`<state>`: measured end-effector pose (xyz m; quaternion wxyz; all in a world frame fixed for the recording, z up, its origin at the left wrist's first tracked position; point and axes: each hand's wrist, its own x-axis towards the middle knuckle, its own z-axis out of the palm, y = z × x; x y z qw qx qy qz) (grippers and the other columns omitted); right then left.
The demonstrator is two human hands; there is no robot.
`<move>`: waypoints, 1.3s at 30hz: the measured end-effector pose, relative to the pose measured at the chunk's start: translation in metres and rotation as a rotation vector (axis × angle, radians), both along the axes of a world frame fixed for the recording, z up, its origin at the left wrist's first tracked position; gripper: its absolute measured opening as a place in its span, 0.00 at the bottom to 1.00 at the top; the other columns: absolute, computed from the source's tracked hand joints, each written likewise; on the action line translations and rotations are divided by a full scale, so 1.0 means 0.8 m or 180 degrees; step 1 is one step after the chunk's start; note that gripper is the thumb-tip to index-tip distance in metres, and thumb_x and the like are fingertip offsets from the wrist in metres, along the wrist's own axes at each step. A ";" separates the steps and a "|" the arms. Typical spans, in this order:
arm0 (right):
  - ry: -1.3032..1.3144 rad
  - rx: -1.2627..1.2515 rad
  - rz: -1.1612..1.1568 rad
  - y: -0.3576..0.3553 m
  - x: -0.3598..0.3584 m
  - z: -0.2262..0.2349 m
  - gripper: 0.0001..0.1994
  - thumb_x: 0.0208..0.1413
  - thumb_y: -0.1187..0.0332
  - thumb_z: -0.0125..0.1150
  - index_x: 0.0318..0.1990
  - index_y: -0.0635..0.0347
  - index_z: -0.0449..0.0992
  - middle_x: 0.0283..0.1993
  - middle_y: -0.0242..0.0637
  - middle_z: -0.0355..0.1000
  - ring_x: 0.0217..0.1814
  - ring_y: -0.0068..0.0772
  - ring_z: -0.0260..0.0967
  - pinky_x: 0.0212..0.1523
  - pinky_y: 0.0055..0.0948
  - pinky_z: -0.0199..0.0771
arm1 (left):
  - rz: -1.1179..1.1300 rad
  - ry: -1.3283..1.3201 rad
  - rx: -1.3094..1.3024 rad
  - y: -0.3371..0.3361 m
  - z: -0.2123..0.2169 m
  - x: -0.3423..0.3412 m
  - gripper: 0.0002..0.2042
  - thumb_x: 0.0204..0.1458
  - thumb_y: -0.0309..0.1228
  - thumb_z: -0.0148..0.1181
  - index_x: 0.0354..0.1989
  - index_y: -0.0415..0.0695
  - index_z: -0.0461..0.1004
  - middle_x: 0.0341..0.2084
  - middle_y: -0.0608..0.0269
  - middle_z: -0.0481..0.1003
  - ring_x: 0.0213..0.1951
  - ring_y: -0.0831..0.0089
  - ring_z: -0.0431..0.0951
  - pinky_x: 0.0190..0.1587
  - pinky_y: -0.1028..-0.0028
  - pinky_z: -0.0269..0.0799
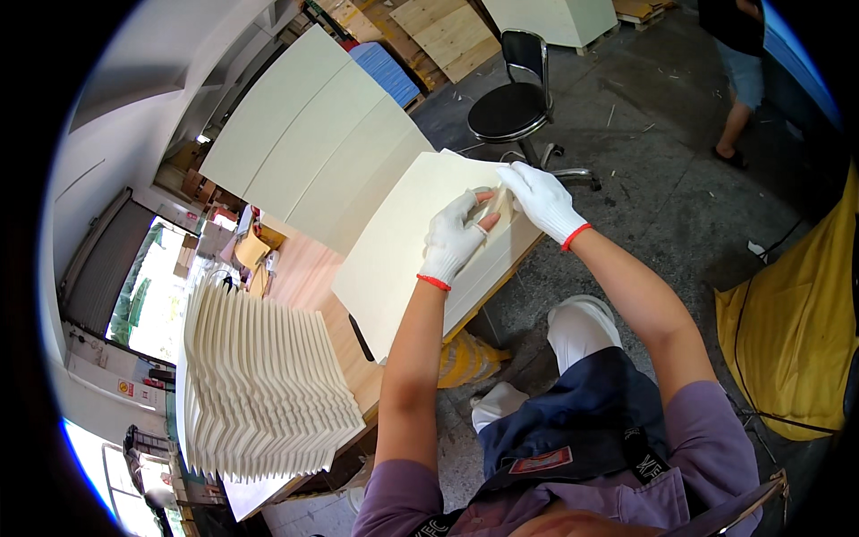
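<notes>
A stack of large cream cardboard sheets lies at the near right end of the table. At its right edge, both my hands work on a small cream cardboard piece that looks like a folded flap. My left hand, in a white glove with a red cuff and bare fingertips, has its thumb and finger closed against the flap from the left. My right hand, in a similar glove, closes over the flap's far right side; its fingertips are partly hidden. Whether the flap belongs to the top sheet is unclear.
Left of me, a tall pile of creased cardboard stands on the wooden table. Large pale boards rise beyond. A black swivel chair stands ahead, a person far right, and a yellow cover at right.
</notes>
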<state>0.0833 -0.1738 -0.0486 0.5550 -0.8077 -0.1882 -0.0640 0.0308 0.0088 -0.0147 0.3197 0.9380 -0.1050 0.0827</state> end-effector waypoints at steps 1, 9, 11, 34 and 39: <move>0.0060 0.0022 0.0037 0.000 -0.003 0.002 0.26 0.66 0.45 0.38 0.40 0.60 0.71 0.35 0.54 0.73 0.42 0.56 0.71 0.43 0.47 0.67 | 0.0033 -0.0063 -0.0262 -0.001 -0.002 -0.001 0.16 0.56 0.36 0.60 0.54 0.52 0.76 0.47 0.54 0.79 0.49 0.59 0.80 0.52 0.68 0.72; -0.0215 -0.0126 -0.0151 0.004 0.006 -0.009 0.26 0.66 0.44 0.38 0.43 0.60 0.71 0.38 0.55 0.74 0.44 0.57 0.72 0.44 0.49 0.68 | 0.0056 0.0080 -0.0032 -0.007 0.003 -0.002 0.14 0.57 0.31 0.59 0.52 0.47 0.77 0.38 0.58 0.79 0.40 0.73 0.77 0.46 0.74 0.71; -0.0142 -0.0113 -0.0139 0.004 0.005 -0.009 0.26 0.66 0.44 0.38 0.43 0.59 0.72 0.38 0.55 0.74 0.45 0.58 0.72 0.44 0.49 0.67 | 0.0105 0.0035 0.0102 -0.012 0.008 -0.008 0.15 0.55 0.32 0.62 0.51 0.48 0.78 0.34 0.60 0.79 0.37 0.74 0.76 0.44 0.74 0.71; -0.0164 0.0074 -0.0162 0.005 0.006 -0.013 0.25 0.66 0.45 0.40 0.37 0.61 0.70 0.34 0.54 0.72 0.42 0.57 0.71 0.42 0.47 0.67 | 0.0283 0.0108 0.0368 -0.019 0.018 -0.013 0.16 0.52 0.38 0.66 0.49 0.52 0.78 0.28 0.61 0.78 0.33 0.72 0.77 0.40 0.72 0.71; 0.0032 0.0219 -0.0087 0.005 0.003 -0.008 0.25 0.65 0.44 0.41 0.36 0.61 0.70 0.33 0.54 0.71 0.41 0.57 0.71 0.41 0.46 0.67 | 0.0071 -0.0349 0.0206 -0.008 0.006 -0.009 0.13 0.56 0.36 0.60 0.50 0.57 0.78 0.33 0.53 0.80 0.35 0.60 0.81 0.41 0.66 0.74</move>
